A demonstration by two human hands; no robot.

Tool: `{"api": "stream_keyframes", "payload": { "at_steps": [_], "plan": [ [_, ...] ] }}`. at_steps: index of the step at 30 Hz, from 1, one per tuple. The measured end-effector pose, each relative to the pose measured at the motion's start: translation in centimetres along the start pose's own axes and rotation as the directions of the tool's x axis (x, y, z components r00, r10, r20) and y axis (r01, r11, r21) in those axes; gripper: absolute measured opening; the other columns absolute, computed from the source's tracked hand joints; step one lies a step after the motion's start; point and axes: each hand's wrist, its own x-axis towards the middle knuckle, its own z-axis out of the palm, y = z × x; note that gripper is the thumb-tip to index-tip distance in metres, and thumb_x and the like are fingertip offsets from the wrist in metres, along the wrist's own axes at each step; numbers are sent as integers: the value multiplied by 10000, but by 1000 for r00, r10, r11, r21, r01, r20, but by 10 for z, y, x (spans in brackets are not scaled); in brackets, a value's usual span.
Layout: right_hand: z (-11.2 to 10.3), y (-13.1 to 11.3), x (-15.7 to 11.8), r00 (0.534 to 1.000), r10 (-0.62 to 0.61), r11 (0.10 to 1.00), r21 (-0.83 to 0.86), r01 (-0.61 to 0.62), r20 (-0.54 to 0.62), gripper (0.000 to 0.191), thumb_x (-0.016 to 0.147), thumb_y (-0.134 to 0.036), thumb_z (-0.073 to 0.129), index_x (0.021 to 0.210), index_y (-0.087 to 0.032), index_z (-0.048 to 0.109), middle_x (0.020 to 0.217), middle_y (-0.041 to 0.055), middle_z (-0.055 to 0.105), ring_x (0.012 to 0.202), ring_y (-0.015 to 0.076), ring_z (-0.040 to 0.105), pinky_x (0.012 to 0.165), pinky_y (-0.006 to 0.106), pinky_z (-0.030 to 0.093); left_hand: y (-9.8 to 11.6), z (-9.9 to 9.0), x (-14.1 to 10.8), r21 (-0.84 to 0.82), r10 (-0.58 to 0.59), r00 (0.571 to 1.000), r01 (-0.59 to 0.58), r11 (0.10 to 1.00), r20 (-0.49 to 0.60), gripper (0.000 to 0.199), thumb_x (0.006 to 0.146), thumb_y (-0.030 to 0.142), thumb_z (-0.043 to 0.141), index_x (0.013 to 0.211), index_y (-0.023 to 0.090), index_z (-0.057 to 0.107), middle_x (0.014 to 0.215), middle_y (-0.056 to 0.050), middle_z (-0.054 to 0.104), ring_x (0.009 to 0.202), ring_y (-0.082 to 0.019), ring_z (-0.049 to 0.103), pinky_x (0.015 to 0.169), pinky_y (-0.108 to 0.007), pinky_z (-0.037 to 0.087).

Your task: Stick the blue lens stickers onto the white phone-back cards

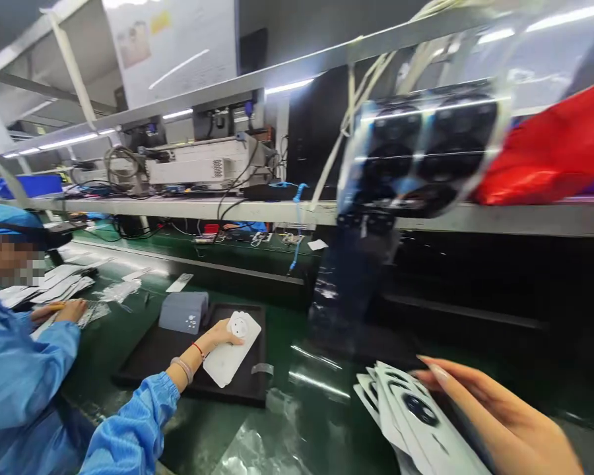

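While left hand clasps panel, right hand half-curled at stack

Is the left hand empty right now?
No, the left hand grips a white panel, its thumb lying across the panel's face.

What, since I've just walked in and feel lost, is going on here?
The person's left hand holds a white panel over a black tray, with a gray-blue piece to the panel's left. The right hand is at a fanned stack of white panels; whether it grips them is hard to tell. A co-worker in blue is at the left.
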Motion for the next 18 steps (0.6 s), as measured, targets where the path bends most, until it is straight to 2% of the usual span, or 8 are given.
{"api": "stream_keyframes", "payload": {
  "at_steps": [1, 4, 6, 9, 11, 14, 16, 18],
  "plan": [
    [2, -2, 10, 999, 26, 999, 28, -27, 41, 458, 757, -652, 725, 993, -263, 771, 936, 111, 798, 900, 335, 757, 756, 433, 629, 1, 5, 3, 20, 24, 999, -24, 1000, -22, 311, 964, 326, 667, 1222, 156, 639, 1225, -91, 672, 1054, -239, 679, 900, -449, 589],
    [22, 3, 51, 998, -51, 995, 84, 48, 36, 603, 674, -647, 710, 1077, -199, 707, 1019, 142, 778, 966, 337, 743, 900, 468, 593, 2, 10, 7, 83, 106, 988, -97, 992, -112, 343, 955, 324, 676, 1255, 164, 628, 1305, -103, 640, 1163, -274, 638, 991, -511, 538],
    [40, 17, 77, 1000, -21, 1000, 23, 21, 13, 727, 652, -594, 733, 1242, -182, 627, 1149, 170, 736, 986, 341, 734, 912, 496, 585, -1, 9, 5, 123, 153, 974, -133, 983, -167, 379, 930, 302, 699, 1274, 166, 618, 1351, -111, 618, 1239, -297, 595, 1062, -555, 477],
    [66, 46, 102, 999, 52, 999, -12, -51, 12, 911, 605, -488, 797, 1404, -165, 500, 1296, 209, 661, 1128, 389, 689, 963, 537, 554, -7, 9, -3, 170, 200, 952, -163, 972, -234, 558, 773, 234, 786, 1296, 163, 604, 1378, -131, 607, 1347, -343, 513, 1170, -571, 363],
    [80, 64, 110, 994, 94, 996, -8, -94, 46, 986, 591, -438, 814, 1459, -171, 432, 1352, 219, 628, 1198, 396, 659, 998, 532, 534, -10, 11, -9, 189, 223, 935, -174, 966, -278, 640, 676, 236, 779, 1289, 170, 608, 1383, -140, 604, 1390, -374, 473, 1216, -549, 310],
    [97, 84, 112, 987, 123, 991, 32, -127, 103, 1053, 604, -442, 804, 1507, -155, 345, 1415, 256, 577, 1287, 405, 601, 1042, 532, 501, -9, 14, -17, 205, 258, 903, -196, 959, -342, 615, 654, 327, 714, 1244, 173, 630, 1426, -150, 571, 1428, -394, 440, 1241, -517, 278],
    [106, 93, 110, 984, 116, 989, 73, -126, 132, 1087, 619, -479, 787, 1531, -158, 291, 1453, 268, 543, 1335, 401, 562, 1069, 537, 475, -4, 14, -23, 211, 282, 887, -217, 953, -365, 565, 665, 382, 684, 1190, 174, 654, 1420, -153, 583, 1415, -391, 465, 1228, -496, 307],
    [115, 100, 108, 984, 89, 986, 126, -109, 157, 1114, 626, -510, 776, 1547, -174, 248, 1479, 262, 524, 1349, 385, 551, 1088, 538, 454, 4, 10, -30, 213, 294, 886, -229, 950, -358, 468, 691, 429, 667, 1092, 188, 686, 1285, -136, 681, 1291, -382, 587, 1160, -487, 405]
  ]
}}
